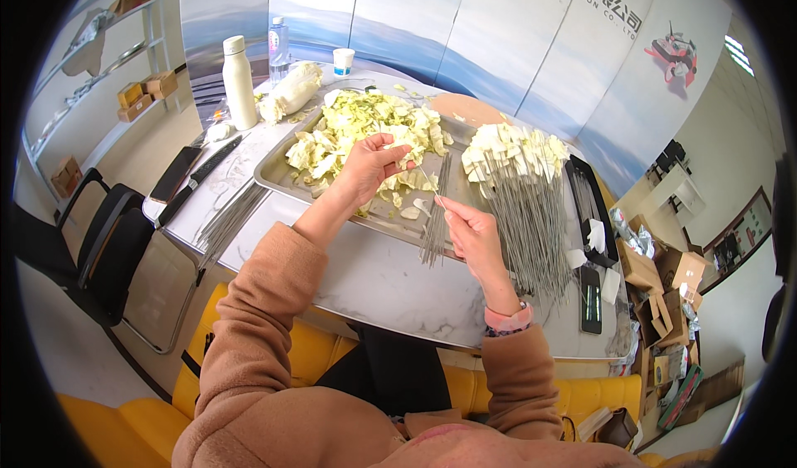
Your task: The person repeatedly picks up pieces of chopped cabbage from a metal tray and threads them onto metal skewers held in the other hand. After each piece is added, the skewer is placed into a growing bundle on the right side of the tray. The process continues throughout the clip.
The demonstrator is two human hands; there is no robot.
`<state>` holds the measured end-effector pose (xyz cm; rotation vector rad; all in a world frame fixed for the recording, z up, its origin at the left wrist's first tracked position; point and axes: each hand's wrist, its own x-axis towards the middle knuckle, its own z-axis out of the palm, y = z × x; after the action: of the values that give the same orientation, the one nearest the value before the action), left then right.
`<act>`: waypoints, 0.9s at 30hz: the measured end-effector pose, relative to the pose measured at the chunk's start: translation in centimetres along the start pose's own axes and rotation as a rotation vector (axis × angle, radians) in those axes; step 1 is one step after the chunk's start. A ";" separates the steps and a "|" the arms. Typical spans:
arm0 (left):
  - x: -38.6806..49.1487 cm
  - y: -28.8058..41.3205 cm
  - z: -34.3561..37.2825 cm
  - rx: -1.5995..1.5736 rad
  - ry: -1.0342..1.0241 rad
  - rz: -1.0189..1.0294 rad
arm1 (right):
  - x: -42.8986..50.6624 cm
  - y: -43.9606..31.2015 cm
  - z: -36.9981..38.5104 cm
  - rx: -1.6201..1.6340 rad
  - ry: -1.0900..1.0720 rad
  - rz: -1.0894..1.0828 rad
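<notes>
Over the metal tray [274, 172], my left hand [373, 160] pinches what looks like a small cabbage leaf piece, partly hidden by the fingers. My right hand [470, 228] holds a thin metal skewer [428, 178] between thumb and forefinger, its far end pointing up-left to my left fingers. Behind my left hand is a heap of torn napa cabbage leaves [367, 116] in the tray. Loose skewers [434, 234] lie across the tray's front edge, beside my right hand. To the right, many skewers [529, 225] carry cabbage pieces [510, 150] at their far ends.
At left lie a knife [205, 172], a phone [177, 174] and a skewer bundle [233, 219]. A white bottle [239, 85], a water bottle [279, 51], a whole napa cabbage [292, 91] and a paper cup [343, 61] stand behind. A black box [601, 244] and another phone [590, 300] are at right.
</notes>
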<state>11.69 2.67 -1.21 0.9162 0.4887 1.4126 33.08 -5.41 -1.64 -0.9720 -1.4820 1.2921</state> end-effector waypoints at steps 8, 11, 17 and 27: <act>-0.6 -0.2 1.3 -0.043 0.075 -0.063 | 0.0 -0.1 0.1 0.001 0.020 -0.010; -0.2 -0.9 0.5 -0.016 0.062 -0.092 | 0.0 -0.2 0.4 -0.003 0.023 -0.004; -0.2 -0.7 0.6 0.054 -0.073 -0.156 | 0.0 -0.2 0.2 0.015 0.022 0.009; -0.1 -1.5 0.9 -0.033 -0.049 -0.155 | 0.0 0.0 0.1 0.009 0.028 -0.007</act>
<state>13.36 2.46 -1.86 0.8657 0.4873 1.2512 32.96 -5.49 -1.63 -0.9749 -1.4555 1.2744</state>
